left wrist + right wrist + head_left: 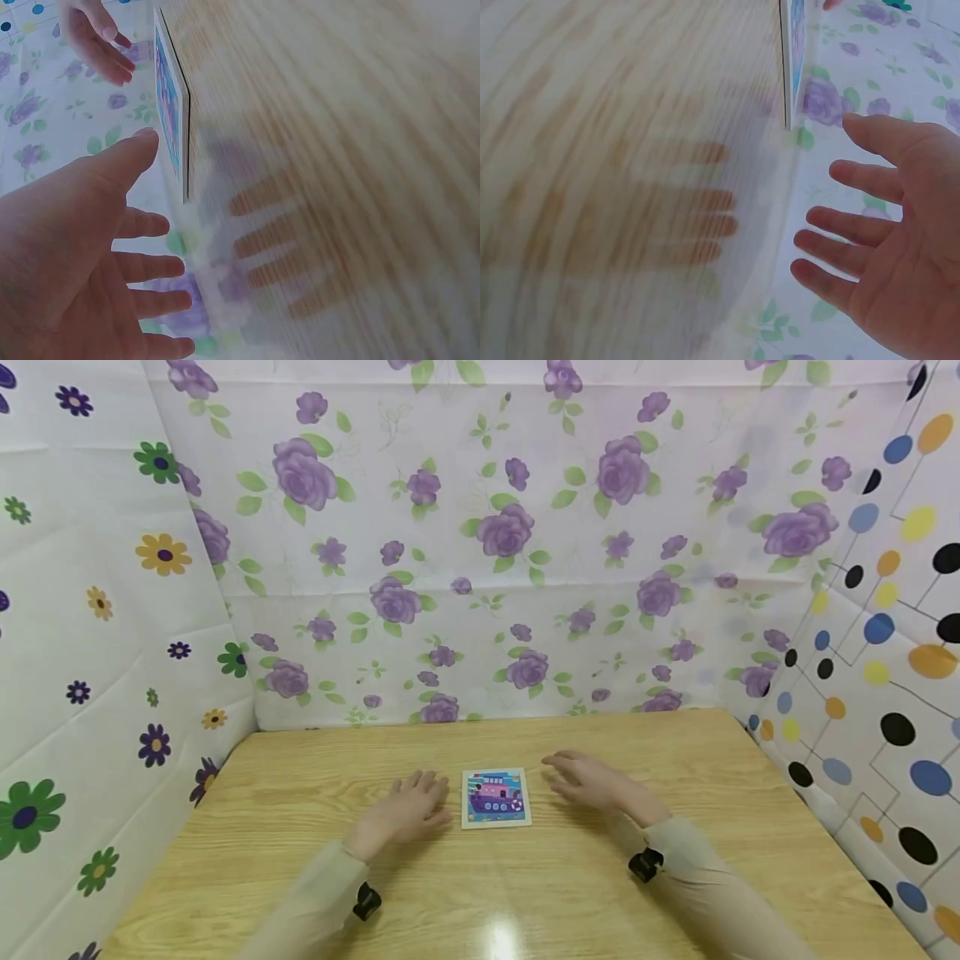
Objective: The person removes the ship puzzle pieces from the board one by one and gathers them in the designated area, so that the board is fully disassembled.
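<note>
We worked inside a booth of three patterned cloth walls: a back wall (480,552) printed with purple roses, a left wall (90,610) with scattered daisies in green, yellow and purple, and a right wall (885,610) with coloured dots joined by thin lines. Below them lay one wooden table (300,877) with a pale grain and a bright glare spot near its front edge.

We had two arms in view from the head camera, both in light beige sleeves, and each carried one small black clip at the wrist, two clips in all.

Our left hand (408,806) was low over the table, just beside the left edge of the card, fingers straight and spread, holding nothing. In the left wrist view the same hand (82,247) showed its thumb and four fingers apart, with their reflection blurred on the tabletop. Whether the palm touched the wood, we could not tell.

Our right hand (588,781) hovered near the right edge of the card, fingers relaxed and pointing left, also holding nothing; the right wrist view showed it (892,225) wide and loose.

Between the two hands lay one small square picture card (496,797), flat on the table, showing a purple boat on blue water. Neither hand touched it.
</note>
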The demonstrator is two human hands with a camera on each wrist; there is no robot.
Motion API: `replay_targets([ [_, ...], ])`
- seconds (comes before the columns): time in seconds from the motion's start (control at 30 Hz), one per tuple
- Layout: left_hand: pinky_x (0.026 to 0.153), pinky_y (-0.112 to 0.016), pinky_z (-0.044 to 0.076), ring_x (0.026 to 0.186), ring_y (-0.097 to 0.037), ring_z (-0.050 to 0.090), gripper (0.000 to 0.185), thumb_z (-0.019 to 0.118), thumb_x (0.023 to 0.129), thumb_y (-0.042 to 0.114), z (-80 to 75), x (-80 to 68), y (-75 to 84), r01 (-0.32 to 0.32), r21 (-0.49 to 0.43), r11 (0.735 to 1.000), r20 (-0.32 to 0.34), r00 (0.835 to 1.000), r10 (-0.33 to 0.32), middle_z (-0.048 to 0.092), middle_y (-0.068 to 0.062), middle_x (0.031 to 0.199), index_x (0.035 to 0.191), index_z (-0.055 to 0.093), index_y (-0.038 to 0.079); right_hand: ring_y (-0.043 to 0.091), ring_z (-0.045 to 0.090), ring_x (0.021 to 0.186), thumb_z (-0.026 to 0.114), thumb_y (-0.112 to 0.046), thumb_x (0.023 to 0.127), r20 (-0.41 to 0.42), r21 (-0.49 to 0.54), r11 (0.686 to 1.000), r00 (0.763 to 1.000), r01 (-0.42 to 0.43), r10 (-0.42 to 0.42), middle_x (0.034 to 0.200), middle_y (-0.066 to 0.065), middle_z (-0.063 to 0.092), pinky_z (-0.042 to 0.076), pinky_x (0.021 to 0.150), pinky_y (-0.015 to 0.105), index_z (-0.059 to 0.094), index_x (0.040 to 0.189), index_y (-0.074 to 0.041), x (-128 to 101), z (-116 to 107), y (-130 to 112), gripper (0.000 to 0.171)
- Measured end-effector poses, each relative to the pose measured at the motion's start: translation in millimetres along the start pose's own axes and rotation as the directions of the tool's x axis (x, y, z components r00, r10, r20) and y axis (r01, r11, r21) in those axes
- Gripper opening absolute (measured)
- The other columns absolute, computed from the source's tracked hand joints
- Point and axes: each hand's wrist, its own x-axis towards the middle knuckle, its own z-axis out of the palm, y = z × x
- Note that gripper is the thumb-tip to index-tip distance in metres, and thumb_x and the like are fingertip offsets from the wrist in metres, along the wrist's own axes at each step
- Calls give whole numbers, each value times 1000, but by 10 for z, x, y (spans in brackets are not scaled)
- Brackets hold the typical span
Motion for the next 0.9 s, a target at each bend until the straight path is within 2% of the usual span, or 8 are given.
replay_targets([
  [0.2, 111, -66, 27, 143, -44, 28, 66, 46, 100, 47, 14, 54, 85, -23, 17, 1000, 14, 1000, 23, 30, -23, 155, 150, 34, 7, 33, 52, 129, 55, -25, 100, -3, 62, 998, 1000, 24, -24, 140, 14, 54, 42, 107, 49, 51, 139, -5, 94, 44, 8, 45],
  [0.43, 112, -65, 26, 144, -44, 24, 70, 45, 99, 49, 66, 124, 176, -46, -7, 999, 40, 998, 47, 26, -23, 157, 152, 29, 6, 29, 62, 112, 60, -18, 96, -37, 145, 989, 999, 3, 2, 126, 12, 65, 52, 95, 44, 62, 127, -5, 153, 70, -42, 34],
  [0.73, 113, -64, 24, 146, -43, 19, 71, 43, 100, 51, 116, 200, 262, -72, -8, 997, 55, 996, 72, 21, -23, 158, 154, 26, 8, 18, 65, 94, 67, -13, 90, -52, 227, 972, 996, -60, 73, 109, 13, 70, 56, 80, 31, 66, 119, -1, 276, 114, -64, 31],
  [0.9, 115, -62, 24, 147, -41, 19, 71, 41, 100, 53, 150, 244, 304, -66, 4, 998, 66, 996, 65, 20, -22, 159, 154, 26, 9, 12, 64, 84, 69, -12, 88, -58, 266, 961, 994, -74, 92, 99, 9, 71, 55, 70, 24, 68, 116, -1, 344, 167, -69, 30],
])
